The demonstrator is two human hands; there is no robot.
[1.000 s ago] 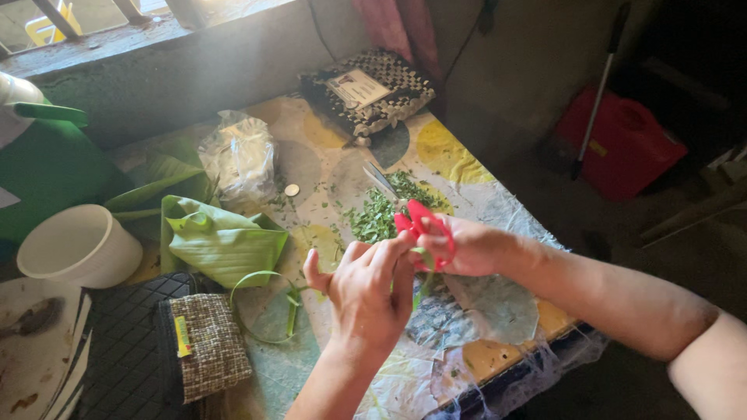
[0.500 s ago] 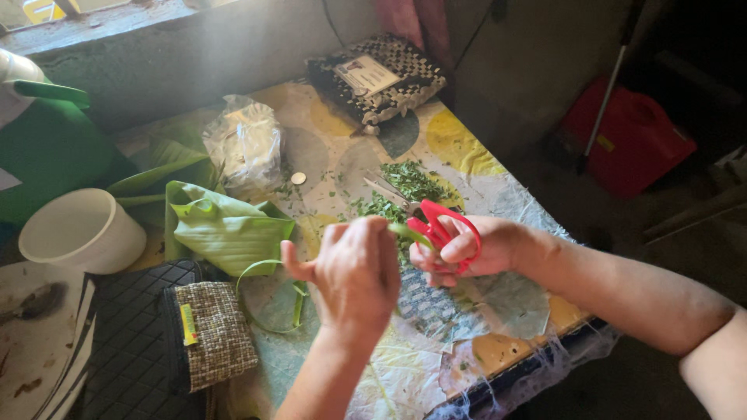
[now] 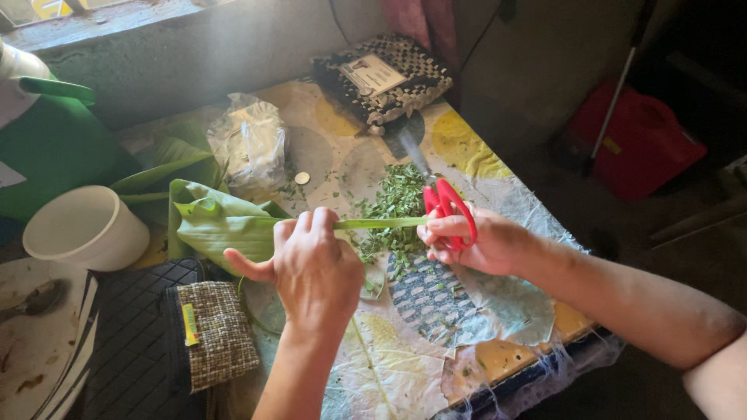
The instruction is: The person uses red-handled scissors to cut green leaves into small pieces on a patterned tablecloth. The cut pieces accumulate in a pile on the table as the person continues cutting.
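Note:
My right hand (image 3: 486,245) grips red-handled scissors (image 3: 445,204), their blades pointing away toward the table's far side. My left hand (image 3: 315,268) pinches a narrow green leaf strip (image 3: 381,222) that stretches level to the scissors. Under the strip lies a heap of chopped green leaf bits (image 3: 397,210) on the patterned table cover (image 3: 389,365). A big folded green leaf (image 3: 214,222) rests just left of my left hand.
A white bowl (image 3: 82,229) and a green jug (image 3: 47,140) stand at the left. A crumpled clear plastic bag (image 3: 253,144), a checked woven bag (image 3: 385,78), a small woven pouch (image 3: 214,334) and a coin (image 3: 302,178) lie about. A red container (image 3: 638,140) sits on the floor at the right.
My hands have drawn apart, pulling the leaf strip out straight between them. The scissors have shifted right, above the heap of cut bits.

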